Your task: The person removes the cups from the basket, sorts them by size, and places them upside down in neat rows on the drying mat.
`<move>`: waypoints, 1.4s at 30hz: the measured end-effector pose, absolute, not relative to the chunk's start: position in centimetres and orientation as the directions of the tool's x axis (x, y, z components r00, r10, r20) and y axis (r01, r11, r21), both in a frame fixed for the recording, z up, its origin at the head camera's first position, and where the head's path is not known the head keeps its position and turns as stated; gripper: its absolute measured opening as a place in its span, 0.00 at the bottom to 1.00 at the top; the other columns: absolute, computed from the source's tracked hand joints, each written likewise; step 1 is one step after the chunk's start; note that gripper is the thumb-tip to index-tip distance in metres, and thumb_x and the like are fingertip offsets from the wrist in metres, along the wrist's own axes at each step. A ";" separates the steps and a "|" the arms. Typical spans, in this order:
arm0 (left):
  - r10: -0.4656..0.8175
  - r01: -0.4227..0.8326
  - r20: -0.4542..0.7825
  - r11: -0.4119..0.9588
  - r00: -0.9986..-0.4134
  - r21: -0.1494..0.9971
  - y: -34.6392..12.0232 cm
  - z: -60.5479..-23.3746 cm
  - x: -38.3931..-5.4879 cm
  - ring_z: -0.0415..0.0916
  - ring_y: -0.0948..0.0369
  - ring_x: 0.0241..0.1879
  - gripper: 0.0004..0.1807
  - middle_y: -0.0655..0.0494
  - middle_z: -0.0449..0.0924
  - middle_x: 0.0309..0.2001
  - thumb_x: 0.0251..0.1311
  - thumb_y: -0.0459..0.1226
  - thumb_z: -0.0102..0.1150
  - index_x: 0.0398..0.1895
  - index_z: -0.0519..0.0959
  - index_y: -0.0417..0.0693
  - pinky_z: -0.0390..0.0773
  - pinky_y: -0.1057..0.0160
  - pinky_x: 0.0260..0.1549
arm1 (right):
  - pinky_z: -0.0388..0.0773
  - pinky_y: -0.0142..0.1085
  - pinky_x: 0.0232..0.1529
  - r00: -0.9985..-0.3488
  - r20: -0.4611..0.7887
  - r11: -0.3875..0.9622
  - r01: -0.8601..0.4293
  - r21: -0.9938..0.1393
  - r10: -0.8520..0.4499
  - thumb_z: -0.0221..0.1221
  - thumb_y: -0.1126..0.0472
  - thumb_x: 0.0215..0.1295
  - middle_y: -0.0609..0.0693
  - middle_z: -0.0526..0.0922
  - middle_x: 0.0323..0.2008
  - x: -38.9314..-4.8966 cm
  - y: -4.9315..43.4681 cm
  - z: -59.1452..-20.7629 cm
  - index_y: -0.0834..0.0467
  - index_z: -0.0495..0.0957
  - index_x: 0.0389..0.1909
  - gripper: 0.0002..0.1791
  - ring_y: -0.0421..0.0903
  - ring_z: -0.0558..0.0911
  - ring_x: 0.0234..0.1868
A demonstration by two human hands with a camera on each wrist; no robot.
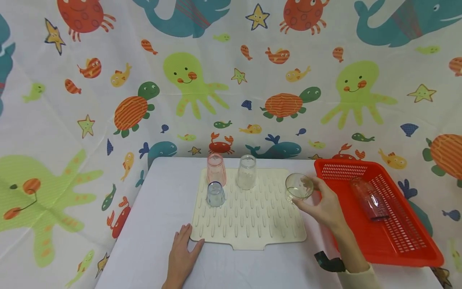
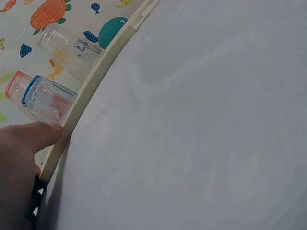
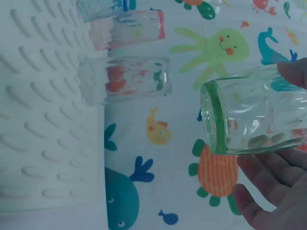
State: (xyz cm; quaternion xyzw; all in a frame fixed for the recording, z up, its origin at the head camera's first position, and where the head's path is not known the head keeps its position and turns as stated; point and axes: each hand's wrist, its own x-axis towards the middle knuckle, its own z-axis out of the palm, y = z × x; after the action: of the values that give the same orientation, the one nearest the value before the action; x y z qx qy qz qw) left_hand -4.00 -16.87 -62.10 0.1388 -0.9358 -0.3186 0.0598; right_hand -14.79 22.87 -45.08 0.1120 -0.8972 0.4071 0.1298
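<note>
- Right hand (image 1: 326,205) grasped green-tinted glass (image 1: 294,190) between thumb and fingers, right of centre frame, apparently lifted above the mat's (image 1: 267,216) right side
- Left hand (image 1: 181,255), lower frame left of centre, fingers loosely extended, touched the mat's lower-left corner
- Judged step: placing this glass
- Its mouth seemed upward, against downward on the clear glass (image 1: 247,173); next move probably called for inverting, then lowering gently
</note>
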 end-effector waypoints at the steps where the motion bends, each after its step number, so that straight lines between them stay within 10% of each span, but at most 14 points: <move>1: -0.299 -0.222 0.023 0.757 -0.954 0.614 -16.9 -62.1 -4.0 0.55 0.47 0.78 0.43 0.43 0.65 0.74 0.60 0.52 0.68 0.71 0.67 0.36 0.50 0.46 0.80 | 0.71 0.71 0.63 -0.939 0.327 0.643 -0.314 -0.699 -0.104 0.77 0.55 0.49 0.60 0.80 0.59 -14.6 22.7 -45.2 0.59 0.70 0.65 0.42 0.59 0.76 0.59; 27: -0.299 -0.240 -0.007 0.749 -0.954 0.618 -16.9 -61.9 -4.3 0.55 0.46 0.78 0.41 0.42 0.65 0.74 0.61 0.52 0.67 0.70 0.67 0.36 0.50 0.46 0.80 | 0.81 0.63 0.55 -0.868 0.403 0.597 -0.494 -0.632 -0.291 0.81 0.57 0.38 0.50 0.86 0.54 -12.4 19.5 -46.0 0.55 0.74 0.61 0.44 0.49 0.81 0.53; 42: -0.255 -0.100 0.126 0.716 -0.959 0.691 -15.1 -57.3 -4.0 0.73 0.46 0.67 0.39 0.45 0.74 0.67 0.58 0.52 0.70 0.68 0.72 0.42 0.76 0.46 0.67 | 0.83 0.55 0.52 -0.874 0.342 0.572 -0.484 -0.662 -0.344 0.81 0.54 0.39 0.44 0.85 0.55 -11.5 18.4 -45.9 0.49 0.74 0.61 0.43 0.44 0.81 0.53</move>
State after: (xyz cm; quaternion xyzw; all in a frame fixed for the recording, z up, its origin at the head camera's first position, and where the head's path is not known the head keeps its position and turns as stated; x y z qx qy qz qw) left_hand -3.96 -15.05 -57.35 0.0964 -0.9201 -0.3643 0.1064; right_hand -11.46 18.37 -45.86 0.2346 -0.8822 0.3988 0.0878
